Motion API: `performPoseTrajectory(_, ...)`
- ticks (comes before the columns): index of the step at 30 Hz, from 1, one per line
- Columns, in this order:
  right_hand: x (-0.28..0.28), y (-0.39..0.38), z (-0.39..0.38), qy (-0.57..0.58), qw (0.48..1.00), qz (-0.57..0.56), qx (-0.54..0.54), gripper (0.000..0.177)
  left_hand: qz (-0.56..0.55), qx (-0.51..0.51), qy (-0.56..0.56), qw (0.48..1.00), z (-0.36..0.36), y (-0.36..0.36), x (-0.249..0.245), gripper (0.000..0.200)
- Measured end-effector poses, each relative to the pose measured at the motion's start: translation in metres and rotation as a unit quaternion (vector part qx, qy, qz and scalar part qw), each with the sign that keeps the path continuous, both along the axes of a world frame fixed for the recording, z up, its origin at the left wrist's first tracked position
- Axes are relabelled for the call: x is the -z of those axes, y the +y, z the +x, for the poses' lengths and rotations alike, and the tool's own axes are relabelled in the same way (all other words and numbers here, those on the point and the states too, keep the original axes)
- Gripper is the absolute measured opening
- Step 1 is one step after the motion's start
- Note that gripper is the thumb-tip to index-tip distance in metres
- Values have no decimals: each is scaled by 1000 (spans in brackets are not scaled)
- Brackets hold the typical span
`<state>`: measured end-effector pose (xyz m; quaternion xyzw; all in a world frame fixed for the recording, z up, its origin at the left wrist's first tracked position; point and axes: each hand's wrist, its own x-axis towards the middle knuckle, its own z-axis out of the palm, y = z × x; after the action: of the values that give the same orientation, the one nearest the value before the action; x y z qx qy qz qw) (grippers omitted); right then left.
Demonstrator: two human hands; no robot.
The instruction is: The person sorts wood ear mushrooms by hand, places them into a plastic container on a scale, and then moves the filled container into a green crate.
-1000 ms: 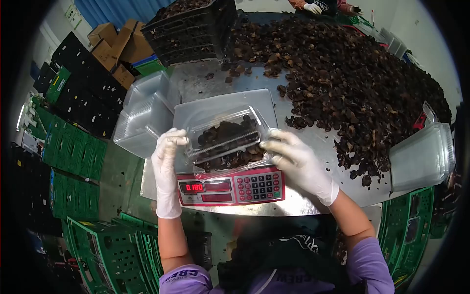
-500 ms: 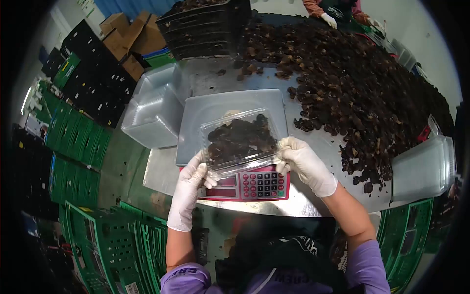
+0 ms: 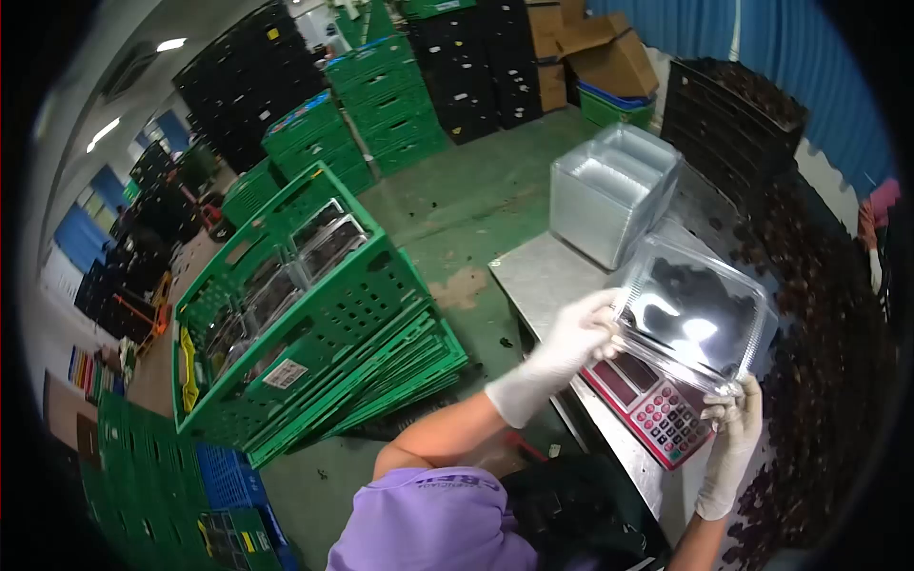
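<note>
Plastic box (image 3: pixel 752 335), dark pieces (image 3: pixel 703 289) inside

1 camera on the head looks forward and down. The left hand (image 3: pixel 564 344) and right hand (image 3: pixel 735 433) are near; the black crates (image 3: pixel 457 71) are far.

Across the green floor (image 3: pixel 447 214), near the blue curtain (image 3: pixel 819 67), I see an open cardboard box (image 3: pixel 614 62) beside tall stacked black crates (image 3: pixel 462 81), green crates (image 3: pixel 386 109) piled next to those, and 2 ceiling lights (image 3: pixel 171 45) glowing off to the left.
</note>
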<state>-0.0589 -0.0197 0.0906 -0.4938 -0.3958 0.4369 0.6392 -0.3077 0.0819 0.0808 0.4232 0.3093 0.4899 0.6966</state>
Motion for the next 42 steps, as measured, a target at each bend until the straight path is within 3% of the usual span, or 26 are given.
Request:
performPoseTrajectory(2,-2,5,-18,-34,998,26,-40,51,50,-131,-6,990,-49,-11,-41,45)
performPoseTrajectory(4,-3,6,-23,-68,995,1,-78,37,103,-294,88,946,-119,-19,-62,43)
performPoseTrajectory(5,2,8,-21,-65,994,4,-86,37,141,-380,96,909,-154,-26,-74,44)
performPoseTrajectory(6,10,11,-16,-73,992,-15,-98,31,157,-443,185,863,-190,-35,-91,44)
performPoseTrajectory(7,15,14,-16,-83,990,-35,-111,26,164,-514,175,823,-231,-41,-96,45)
performPoseTrajectory(9,17,17,-21,-85,990,-42,-106,17,117,-561,192,796,-313,-62,-112,44)
performPoseTrajectory(11,25,20,-22,-90,988,-32,-122,15,86,-658,252,704,-372,-85,-117,32)
performPoseTrajectory(14,25,23,-26,-72,984,-41,-157,13,119,-683,357,626,-475,-124,-93,12)
performPoseTrajectory(15,25,23,-27,-72,983,-49,-164,12,116,-688,362,619,-481,-136,-92,12)
performPoseTrajectory(17,31,25,-29,-91,978,-40,-181,14,88,-712,476,510,-488,-160,-89,10)
performPoseTrajectory(18,37,27,-27,-95,977,-45,-187,14,64,-703,515,487,-484,-174,-93,9)
performPoseTrajectory(19,44,28,-24,-100,975,-49,-194,14,57,-705,517,482,-490,-186,-92,9)
performPoseTrajectory(21,55,30,-22,-86,974,-46,-203,12,4,-689,479,545,-500,-208,-96,11)
performPoseTrajectory(25,57,34,-21,-74,971,-55,-220,12,-43,-742,264,615,-529,-224,-90,12)
performPoseTrajectory(29,55,36,-22,-89,975,-61,-192,11,35,-713,267,647,-544,-174,-85,18)
performPoseTrajectory(30,51,34,-24,-93,976,-58,-187,12,77,-643,530,547,-546,-160,-81,16)
performPoseTrajectory(31,49,31,-25,-97,977,-55,-181,12,117,-520,746,399,-547,-142,-78,18)
performPoseTrajectory(33,44,25,-27,-109,978,-49,-171,12,281,-373,835,292,-556,-85,-71,19)
performPoseTrajectory(35,47,16,-25,-77,984,-47,-156,11,-105,-337,853,385,-530,-18,-72,21)
performPoseTrajectory(37,32,3,-27,-78,984,-103,-120,11,-97,-308,871,370,-493,35,-84,37)
performPoseTrajectory(39,34,-12,-24,-25,987,-134,-85,13,127,-434,821,349,-409,90,-96,28)
performPoseTrajectory(41,46,-21,-6,-51,985,-123,-110,14,409,-411,653,486,-305,130,-102,29)
performPoseTrajectory(42,48,-27,-3,-48,986,-131,-93,15,463,-325,646,513,-246,136,-111,30)
